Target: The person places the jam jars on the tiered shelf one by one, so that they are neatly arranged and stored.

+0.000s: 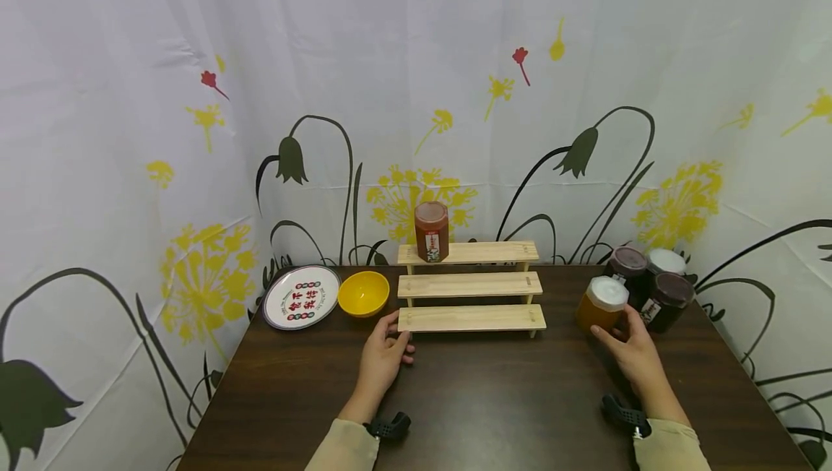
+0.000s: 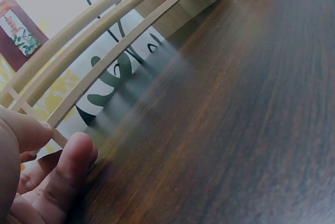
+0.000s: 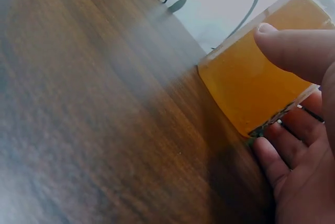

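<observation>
A three-step wooden rack [image 1: 471,284] stands near the back of the table, a hexagonal jar with reddish-brown contents [image 1: 432,232] on the left of its top step. At the left end of the lowest step, my left hand [image 1: 382,355] grips the rack; its thumb and fingers wrap that corner in the left wrist view. On the right, my right hand [image 1: 633,352] holds a white-lidded jar of amber contents [image 1: 601,305], thumb on the near side and fingers round the other. The right wrist view shows this amber jar [image 3: 246,82] with its base at the tabletop.
Behind and right of the amber jar stand two dark jars with dark lids [image 1: 667,301] [image 1: 627,263] and a white-lidded jar [image 1: 666,261]. Left of the rack are a yellow bowl [image 1: 363,294] and a white plate with red characters [image 1: 302,297]. A flowered curtain [image 1: 416,81] hangs behind the table.
</observation>
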`<state>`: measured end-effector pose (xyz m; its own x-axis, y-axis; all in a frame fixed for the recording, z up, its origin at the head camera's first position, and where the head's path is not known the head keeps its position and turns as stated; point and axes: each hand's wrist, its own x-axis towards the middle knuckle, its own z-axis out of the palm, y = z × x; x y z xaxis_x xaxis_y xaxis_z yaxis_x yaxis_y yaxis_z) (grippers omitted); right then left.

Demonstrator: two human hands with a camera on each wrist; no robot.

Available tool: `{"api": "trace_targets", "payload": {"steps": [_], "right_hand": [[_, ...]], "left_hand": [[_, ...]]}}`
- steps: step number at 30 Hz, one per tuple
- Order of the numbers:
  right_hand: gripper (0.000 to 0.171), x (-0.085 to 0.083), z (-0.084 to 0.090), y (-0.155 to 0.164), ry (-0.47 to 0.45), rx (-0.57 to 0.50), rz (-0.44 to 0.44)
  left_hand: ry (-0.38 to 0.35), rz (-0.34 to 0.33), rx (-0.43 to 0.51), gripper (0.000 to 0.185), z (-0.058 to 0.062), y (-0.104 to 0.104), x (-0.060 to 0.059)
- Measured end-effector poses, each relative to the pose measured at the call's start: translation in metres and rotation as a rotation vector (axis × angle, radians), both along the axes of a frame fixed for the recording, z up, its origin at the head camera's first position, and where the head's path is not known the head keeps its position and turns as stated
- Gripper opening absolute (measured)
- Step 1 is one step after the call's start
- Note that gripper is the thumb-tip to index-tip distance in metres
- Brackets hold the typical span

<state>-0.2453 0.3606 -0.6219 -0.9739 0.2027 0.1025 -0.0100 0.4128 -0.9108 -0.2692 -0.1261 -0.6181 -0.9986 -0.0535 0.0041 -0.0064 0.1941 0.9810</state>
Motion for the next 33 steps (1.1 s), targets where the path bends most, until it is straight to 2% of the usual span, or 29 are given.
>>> {"api": "trace_targets", "payload": {"steps": [7,13,16,20,24,27,31,33], "right_hand": [[0.084,0.002,0.004,-0.003,-0.024,0.056,-0.003],[0.083,0.004,0.007,-0.005,0.039,0.061,-0.022],[0.085,0.004,0.007,-0.004,0.038,0.071,-0.049],[0.085,0.004,0.007,-0.004,0.031,0.007,-0.082],[0.085,0.003,0.015,-0.011,0.088,-0.098,-0.107],[0.084,0.001,0.026,-0.023,0.128,-0.125,-0.149],[0.083,-0.004,0.039,-0.041,0.129,-0.111,-0.187],[0.082,-0.009,0.047,-0.051,0.138,-0.143,-0.197]], "left_hand": [[0.015,0.005,0.004,0.052,0.003,0.0,0.0],[0.017,0.008,0.001,0.052,0.003,0.0,-0.003],[0.025,0.006,0.002,0.052,0.003,0.0,-0.004],[0.033,0.001,0.013,0.052,0.003,0.0,-0.004],[0.043,-0.013,0.023,0.051,0.0,0.0,-0.004],[0.052,-0.019,0.022,0.051,-0.001,0.0,-0.003],[0.051,-0.019,0.019,0.051,-0.001,0.0,0.001],[0.049,-0.021,0.02,0.051,-0.002,-0.001,0.001]]}}
